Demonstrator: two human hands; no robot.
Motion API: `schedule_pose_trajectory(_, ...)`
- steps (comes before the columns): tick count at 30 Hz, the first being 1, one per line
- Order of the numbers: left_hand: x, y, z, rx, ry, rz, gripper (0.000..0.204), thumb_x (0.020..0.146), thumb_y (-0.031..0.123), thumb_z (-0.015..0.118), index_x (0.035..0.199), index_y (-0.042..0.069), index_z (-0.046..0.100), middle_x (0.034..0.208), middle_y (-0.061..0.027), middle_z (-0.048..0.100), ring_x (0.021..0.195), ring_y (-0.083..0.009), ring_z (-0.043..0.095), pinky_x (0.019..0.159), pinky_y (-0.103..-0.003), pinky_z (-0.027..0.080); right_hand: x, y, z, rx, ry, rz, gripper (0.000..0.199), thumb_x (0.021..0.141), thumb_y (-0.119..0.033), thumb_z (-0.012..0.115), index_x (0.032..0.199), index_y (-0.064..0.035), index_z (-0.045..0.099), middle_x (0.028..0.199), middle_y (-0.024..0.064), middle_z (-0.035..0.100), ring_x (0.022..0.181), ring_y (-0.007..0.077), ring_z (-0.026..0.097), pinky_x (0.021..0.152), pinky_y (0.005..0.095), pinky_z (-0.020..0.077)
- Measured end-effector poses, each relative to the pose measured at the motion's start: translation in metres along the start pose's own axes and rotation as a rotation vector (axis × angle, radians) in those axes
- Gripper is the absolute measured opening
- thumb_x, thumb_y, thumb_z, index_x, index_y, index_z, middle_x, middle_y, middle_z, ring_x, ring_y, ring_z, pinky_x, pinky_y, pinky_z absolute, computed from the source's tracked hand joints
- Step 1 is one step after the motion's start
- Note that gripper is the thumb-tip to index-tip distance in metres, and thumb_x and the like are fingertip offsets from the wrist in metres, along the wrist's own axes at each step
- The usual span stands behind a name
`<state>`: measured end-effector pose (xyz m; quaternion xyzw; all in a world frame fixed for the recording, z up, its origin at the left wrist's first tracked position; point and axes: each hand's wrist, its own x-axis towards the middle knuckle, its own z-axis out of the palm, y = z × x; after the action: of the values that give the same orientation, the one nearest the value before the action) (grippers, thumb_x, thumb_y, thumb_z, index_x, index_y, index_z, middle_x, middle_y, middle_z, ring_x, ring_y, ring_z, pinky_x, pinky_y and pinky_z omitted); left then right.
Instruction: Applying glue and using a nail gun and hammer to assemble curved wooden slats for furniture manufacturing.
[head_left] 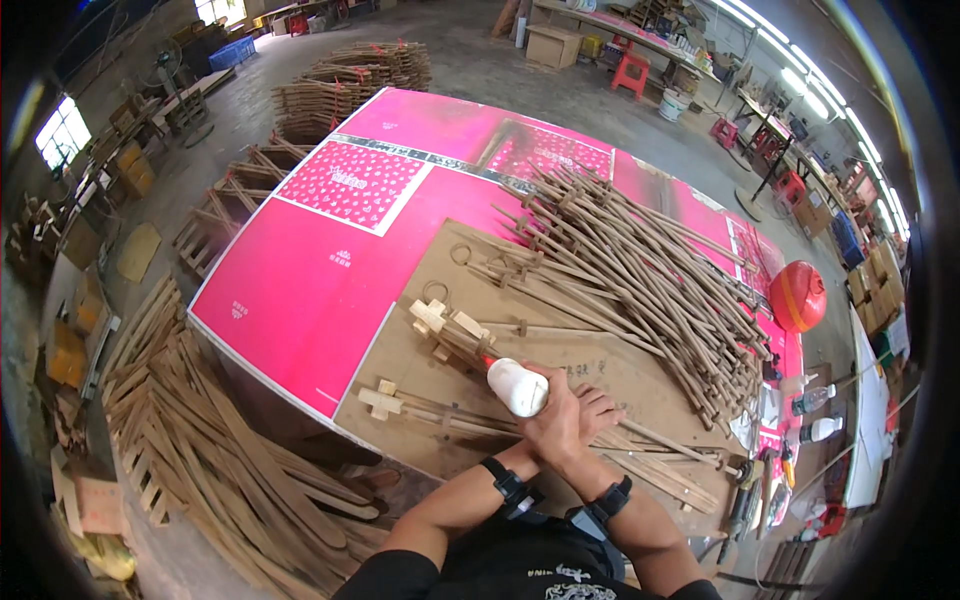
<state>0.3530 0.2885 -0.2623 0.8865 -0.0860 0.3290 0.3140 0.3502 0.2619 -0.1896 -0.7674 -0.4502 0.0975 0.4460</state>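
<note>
Curved wooden slats (240, 440) lie heaped off to the left of a brown cardboard sheet (545, 350) spread across a work surface, with a glossy pink covering (290, 300) extending beyond the sheet's left and far edges. Past the sheet's far left side, tied bundles of wood (350, 85) are stacked on the workshop floor. Near the sheet's left edge, a pale cross-shaped block (380, 400) caps one slender wooden length, and a second blocky wooden end (430, 318) lies just beyond it. Over the middle of the sheet, a white bottle (515, 388) tilts, its red tip at the wood — the right hand (560, 425) has its fingers wrapped firmly around it. Crossed at the wrist, the left hand (600, 408) reaches out just to the right, above the sheet, its fingers bent; whether they grip anything cannot be told. A dense pile of brown rods (650, 290) covers the sheet's far right — and beyond its right edge sit a red ball-shaped object (798, 297) and clear bottles with white caps (813, 400).
</note>
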Motion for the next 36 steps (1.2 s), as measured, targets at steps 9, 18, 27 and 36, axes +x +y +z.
schedule_pose_trajectory(9, -0.018, 0.0, 0.008, -0.579, 0.035, -0.295, 0.029, 0.099, 0.019, 0.064, 0.125, 0.007, 0.066, 0.123, -0.007, 0.065, 0.117, -0.0232, 0.061, 0.104, -0.041, 0.049, -0.016, -0.015, -0.038, 0.581, 0.152, 0.436, 0.066, 0.076, -0.01, 0.094, 0.13, -0.0019, 0.058, 0.119, 0.0117, 0.07, 0.111, 0.0277, 0.069, 0.096, 0.0392, 0.055)
schedule_pose_trajectory(18, -0.005, 0.004, -0.014, -0.06, -0.089, 0.009, 0.027, 0.086, 0.026, 0.071, 0.11, 0.013, 0.072, 0.102, -0.0043, 0.067, 0.099, -0.0254, 0.066, 0.089, -0.037, 0.049, -0.116, 0.017, -0.134, 1.482, 0.401, 0.822, 0.046, 0.094, -0.036, 0.077, 0.129, -0.0118, 0.06, 0.12, 0.0055, 0.07, 0.103, 0.0217, 0.069, 0.081, 0.0319, 0.0596)
schedule_pose_trajectory(27, -0.003, 0.017, -0.018, 0.05, -0.138, -0.025, 0.018, 0.084, 0.015, 0.072, 0.1, 0.014, 0.078, 0.094, -0.0028, 0.068, 0.096, -0.0246, 0.065, 0.087, -0.041, 0.048, -0.195, 0.06, -0.122, 1.764, 0.412, 1.353, 0.07, 0.095, -0.068, 0.063, 0.112, -0.0001, 0.063, 0.096, 0.0132, 0.071, 0.081, 0.0245, 0.072, 0.068, 0.0298, 0.0605)
schedule_pose_trajectory(36, 0.0, 0.022, -0.02, 0.077, -0.177, -0.075, 0.016, 0.085, 0.014, 0.074, 0.101, 0.015, 0.079, 0.094, -0.0027, 0.07, 0.095, -0.0257, 0.065, 0.087, -0.042, 0.048, -0.202, 0.086, -0.101, 1.918, 0.381, 1.205, 0.078, 0.095, -0.078, 0.045, 0.098, -0.0027, 0.067, 0.086, 0.0129, 0.072, 0.077, 0.0267, 0.072, 0.065, 0.0339, 0.0603)
